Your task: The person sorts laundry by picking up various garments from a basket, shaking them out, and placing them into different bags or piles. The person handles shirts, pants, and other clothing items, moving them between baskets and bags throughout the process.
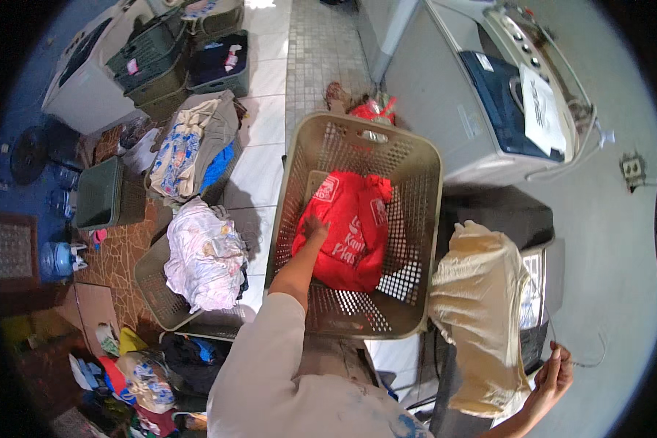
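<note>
One cream garment [482, 314] stretches lengthwise forward; left hand [314, 228] touches red bundle [343, 215].

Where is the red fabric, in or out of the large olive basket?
In: the red fabric lies inside the olive basket, within its rim, with the left hand on it.

Upper garment, one: a loose shirt [328, 401] in pale off-white is worn, its cloth gathered in soft folds. Left sleeve [266, 343]: cut wide and plain, ended near the elbow. Marking: the front is patterned at the lower edge with irregular blue patches [409, 425], only partly shown. Left hand [315, 228], right hand [555, 374] and visible forearms [301, 264]: worn bare.
</note>
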### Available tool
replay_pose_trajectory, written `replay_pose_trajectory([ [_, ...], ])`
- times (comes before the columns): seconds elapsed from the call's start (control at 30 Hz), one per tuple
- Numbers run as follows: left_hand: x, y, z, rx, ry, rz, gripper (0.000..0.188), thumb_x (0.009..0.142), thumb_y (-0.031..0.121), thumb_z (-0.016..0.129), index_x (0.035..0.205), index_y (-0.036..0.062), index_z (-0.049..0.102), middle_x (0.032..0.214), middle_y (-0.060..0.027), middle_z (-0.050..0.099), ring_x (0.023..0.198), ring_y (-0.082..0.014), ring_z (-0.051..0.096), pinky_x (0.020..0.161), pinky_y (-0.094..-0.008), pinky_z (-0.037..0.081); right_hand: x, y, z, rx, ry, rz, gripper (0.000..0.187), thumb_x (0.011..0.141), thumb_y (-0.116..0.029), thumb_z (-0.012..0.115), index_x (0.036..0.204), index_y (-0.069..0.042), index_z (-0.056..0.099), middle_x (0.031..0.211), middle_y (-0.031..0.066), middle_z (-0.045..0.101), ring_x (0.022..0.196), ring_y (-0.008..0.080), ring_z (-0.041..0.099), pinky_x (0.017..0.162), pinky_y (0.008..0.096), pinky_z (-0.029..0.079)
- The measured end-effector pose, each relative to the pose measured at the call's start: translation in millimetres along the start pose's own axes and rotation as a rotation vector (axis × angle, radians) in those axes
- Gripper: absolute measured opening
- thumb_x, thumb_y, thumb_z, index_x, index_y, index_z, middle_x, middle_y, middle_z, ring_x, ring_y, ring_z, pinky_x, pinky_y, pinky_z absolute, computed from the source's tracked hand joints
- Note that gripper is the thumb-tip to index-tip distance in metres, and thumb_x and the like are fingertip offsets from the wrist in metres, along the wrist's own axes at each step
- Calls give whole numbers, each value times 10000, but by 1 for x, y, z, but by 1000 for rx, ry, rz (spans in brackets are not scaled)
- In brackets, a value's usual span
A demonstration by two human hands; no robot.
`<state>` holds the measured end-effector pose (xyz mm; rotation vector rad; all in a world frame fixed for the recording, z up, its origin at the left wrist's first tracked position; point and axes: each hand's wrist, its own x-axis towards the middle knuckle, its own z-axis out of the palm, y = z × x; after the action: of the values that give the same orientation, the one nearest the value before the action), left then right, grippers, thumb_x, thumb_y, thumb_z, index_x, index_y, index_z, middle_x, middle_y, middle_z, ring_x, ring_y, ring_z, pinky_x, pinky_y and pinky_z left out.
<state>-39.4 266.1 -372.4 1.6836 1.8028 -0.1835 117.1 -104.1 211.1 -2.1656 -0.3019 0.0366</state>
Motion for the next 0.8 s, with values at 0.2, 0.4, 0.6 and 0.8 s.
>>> replay_pose_trajectory([
  [0.2,6,-81,51,148,-44,-5,435,904,308,378,1267,68,392,1290,-155,411,1162,-339,433,919,-497,388,-13,-11,1,83,22,131,152,851,-149,608,872,2,616,749,25,574,642,83,494,542,207,384],
  [0.4,-5,-84,39,-13,-75,70,337,861,290,435,984,15,587,957,-198,606,934,-358,581,831,-472,450,-9,2,8,143,-110,205,143,854,-147,598,865,-5,604,716,22,560,635,98,505,565,216,404],
  [0.6,-6,-41,-13,-237,-31,271,326,807,323,549,831,13,647,871,-191,646,898,-323,607,816,-414,455,-9,14,19,258,-74,231,207,858,-208,588,940,-19,572,528,-68,369,397,-6,269,331,166,170],
  [0.8,-81,67,-158,-1340,-203,409,278,772,228,564,951,24,628,863,-19,618,771,-103,545,744,-221,430,-14,16,25,655,-274,384,224,863,-229,589,942,-25,539,534,-75,299,396,11,234,324,165,158],
])
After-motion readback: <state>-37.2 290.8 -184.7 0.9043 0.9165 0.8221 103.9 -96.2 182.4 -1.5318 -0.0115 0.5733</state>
